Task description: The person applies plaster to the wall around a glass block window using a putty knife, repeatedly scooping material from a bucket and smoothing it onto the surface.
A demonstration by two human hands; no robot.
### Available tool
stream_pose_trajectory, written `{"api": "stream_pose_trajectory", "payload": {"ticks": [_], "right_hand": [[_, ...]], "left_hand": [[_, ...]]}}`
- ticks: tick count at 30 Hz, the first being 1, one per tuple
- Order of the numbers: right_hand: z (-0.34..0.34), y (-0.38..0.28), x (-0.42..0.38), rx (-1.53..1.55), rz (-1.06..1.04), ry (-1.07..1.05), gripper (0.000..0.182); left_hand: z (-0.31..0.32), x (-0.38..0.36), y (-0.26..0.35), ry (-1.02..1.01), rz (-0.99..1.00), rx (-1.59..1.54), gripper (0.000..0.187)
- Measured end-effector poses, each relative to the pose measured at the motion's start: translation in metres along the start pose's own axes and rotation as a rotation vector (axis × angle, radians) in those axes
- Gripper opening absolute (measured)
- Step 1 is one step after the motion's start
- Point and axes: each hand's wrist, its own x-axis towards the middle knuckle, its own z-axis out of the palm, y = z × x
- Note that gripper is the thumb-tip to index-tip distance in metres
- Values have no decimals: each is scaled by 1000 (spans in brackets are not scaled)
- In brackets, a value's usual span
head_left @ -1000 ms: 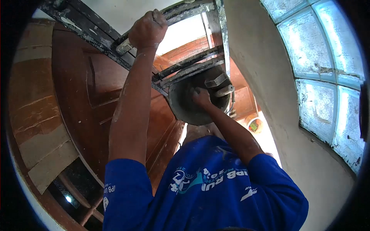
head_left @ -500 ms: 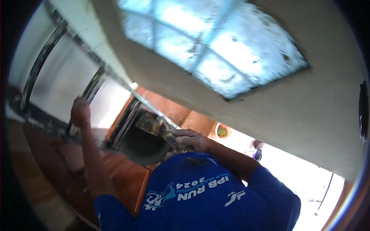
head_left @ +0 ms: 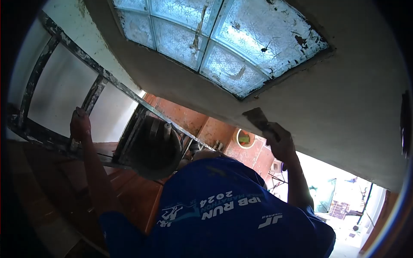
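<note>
Metal scraper (head_left: pixel 256 118) in right hand (head_left: pixel 280 143), off bucket (head_left: pixel 155 158), now by wall (head_left: pixel 340 112)

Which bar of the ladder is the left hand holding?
The middle bar, between the far-left bar and the dark bars beside the bucket. It's the only one with the left hand around it.

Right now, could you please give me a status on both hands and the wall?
Left hand closed on ladder rung. Right hand holding flat blade at grey wall, contact unclear. Glass blocks close by; no obstruction visible.
</note>
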Motion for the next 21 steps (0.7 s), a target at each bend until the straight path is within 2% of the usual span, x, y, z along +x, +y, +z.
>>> {"api": "stream_pose_trajectory", "payload": {"ticks": [1, 4, 5, 8, 14, 17, 21], "right_hand": [[1, 8, 4, -77, -71, 128, 9], [-6, 16, 16, -226, -158, 205, 10], [-6, 13, 22, -216, -112, 196, 8], [-9, 24, 34, -327, -149, 154, 10], [-5, 4, 50, -264, -232, 235, 13], [-1, 22, 50, -479, -235, 277, 13], [2, 16, 46, -492, -135, 314, 11]], "left_hand": [[0, 0, 1, 4, -3, 0, 49], [0, 0, 0, 3, -6, 5, 50], [-1, 0, 1, -5, -7, 7, 50], [-1, 2, 2, -19, -18, 5, 51], [-10, -2, 10, -65, -63, 32, 52], [-4, 0, 4, -64, -58, 27, 52], [-6, 1, 5, -104, -55, 12, 52]]}}
